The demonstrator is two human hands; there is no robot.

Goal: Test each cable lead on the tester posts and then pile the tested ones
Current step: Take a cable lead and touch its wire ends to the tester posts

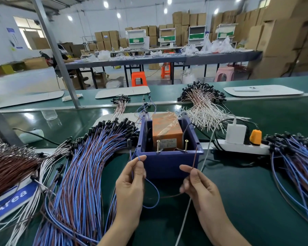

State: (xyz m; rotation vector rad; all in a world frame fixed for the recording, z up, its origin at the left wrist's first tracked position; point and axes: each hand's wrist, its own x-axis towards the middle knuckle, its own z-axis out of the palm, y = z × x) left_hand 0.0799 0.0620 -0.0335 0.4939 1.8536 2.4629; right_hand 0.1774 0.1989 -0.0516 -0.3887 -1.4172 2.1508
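A blue plastic bin [169,162] holds an orange tester box [166,129], and two brass screw posts [158,146] [186,145] stand at its near rim. My left hand [130,189] pinches the blue lead [152,194] of one cable just left of the bin. The brown lead [194,159] of the same cable is pinched by my right hand [199,187], its tip rising toward the bin's right corner. Neither lead touches a post. A large pile of blue-and-brown cables [89,166] lies on the left. A smaller pile [297,160] lies on the right.
A white power strip [238,145] with a white charger and an orange plug sits right of the bin. A white cord [197,178] runs toward me between my hands. White-and-brown cable bundles [203,103] lie behind the bin. Brown wires [9,167] are heaped at far left.
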